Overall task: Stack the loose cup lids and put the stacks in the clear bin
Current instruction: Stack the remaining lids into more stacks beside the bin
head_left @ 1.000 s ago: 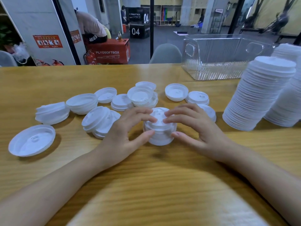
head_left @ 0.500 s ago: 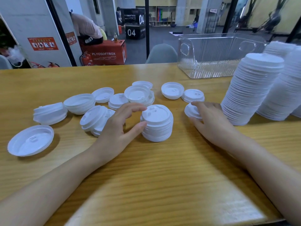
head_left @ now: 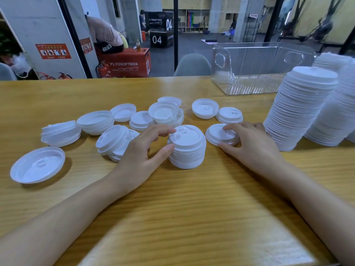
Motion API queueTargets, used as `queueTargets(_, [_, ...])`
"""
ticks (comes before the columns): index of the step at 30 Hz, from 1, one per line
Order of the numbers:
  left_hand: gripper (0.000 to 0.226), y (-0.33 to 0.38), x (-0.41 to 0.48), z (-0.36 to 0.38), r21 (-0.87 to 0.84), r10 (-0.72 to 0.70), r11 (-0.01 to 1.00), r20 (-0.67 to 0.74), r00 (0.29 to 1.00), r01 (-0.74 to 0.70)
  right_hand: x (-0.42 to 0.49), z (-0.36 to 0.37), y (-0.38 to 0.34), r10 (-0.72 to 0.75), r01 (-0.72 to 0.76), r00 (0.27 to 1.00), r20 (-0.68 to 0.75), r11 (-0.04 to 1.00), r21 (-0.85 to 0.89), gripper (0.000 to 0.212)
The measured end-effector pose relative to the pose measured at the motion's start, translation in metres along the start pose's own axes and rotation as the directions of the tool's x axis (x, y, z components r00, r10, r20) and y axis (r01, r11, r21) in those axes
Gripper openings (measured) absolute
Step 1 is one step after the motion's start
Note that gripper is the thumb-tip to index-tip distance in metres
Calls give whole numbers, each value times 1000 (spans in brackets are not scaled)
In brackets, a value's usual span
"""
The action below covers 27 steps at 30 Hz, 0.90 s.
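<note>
left hand (head_left: 142,156): stack (head_left: 187,150) | right hand (head_left: 251,144): lid (head_left: 217,135), probably | box (head_left: 124,63): PLYOSOFTBOX | cube (head_left: 161,29): 04

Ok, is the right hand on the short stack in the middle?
No, the right hand grips a loose lid beside it; the left hand holds the short stack.

Red box (head_left: 126,63), front face: "PLYOSOFTBOX" in white. Black box (head_left: 160,40) behind it: "04". Upper black box (head_left: 159,21): "PLYOSOFTBOX", "04". Red wall sign (head_left: 53,51): print too small to read

Gym; plyo boxes (head_left: 128,62) behind
</note>
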<state>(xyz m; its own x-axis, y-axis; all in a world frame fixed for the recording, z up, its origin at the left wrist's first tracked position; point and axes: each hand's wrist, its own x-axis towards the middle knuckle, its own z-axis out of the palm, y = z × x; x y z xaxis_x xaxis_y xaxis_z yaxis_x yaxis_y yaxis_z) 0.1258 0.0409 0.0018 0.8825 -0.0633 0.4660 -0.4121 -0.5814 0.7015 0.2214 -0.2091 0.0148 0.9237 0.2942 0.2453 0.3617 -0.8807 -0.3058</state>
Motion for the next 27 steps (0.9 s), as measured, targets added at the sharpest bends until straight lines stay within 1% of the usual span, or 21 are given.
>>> queueTargets(1, [42, 0, 0, 0, -5, -4, 1000, -1, 1000, 4, 0, 0, 0, 8, -7, 1000, -14, 998, 55, 47])
queueTargets(3, [42, 1, 0, 1, -19, -12, 1000, -1, 1000, 12, 1, 0, -1, 8, 15, 996, -86, 965, 261, 41])
queueTargets(5, [42, 2, 0, 1, -52, -25, 998, -3, 1000, 25, 0, -3, -6, -19, 97, 988, -155, 854, 511, 33])
queueTargets(6, [42, 1, 1, 1, -75, -31, 997, -12, 999, 30, -2, -5, -11, -59, 149, 984, -168, 790, 595, 33])
queueTargets(7, [43, 1, 1, 1, -97, -36, 995, -27, 999, 33, -5, -7, -16, -113, 201, 978, -176, 744, 637, 36])
queueTargets(10, [45, 1, 2, 2, -153, -51, 987, -71, 996, 39, -8, -5, -28, -296, 345, 937, -186, 703, 621, 40])
queueTargets(12, [45, 1, 2, 2, -168, -50, 985, -83, 995, 35, -7, -1, -32, -352, 386, 919, -180, 698, 603, 40])
queueTargets(16, [45, 2, 3, 3, -175, -45, 984, -79, 996, 31, -4, 3, -34, -408, 420, 899, -161, 699, 579, 37])
queueTargets(21, [45, 1, 2, 3, -179, -38, 983, -58, 998, 27, -3, 9, -32, -432, 439, 890, -148, 719, 539, 36])
queueTargets(27, [38, 3, 2, 2, -137, -10, 991, -32, 999, 5, -5, 12, -31, -461, 508, 860, -218, 731, 456, 37])
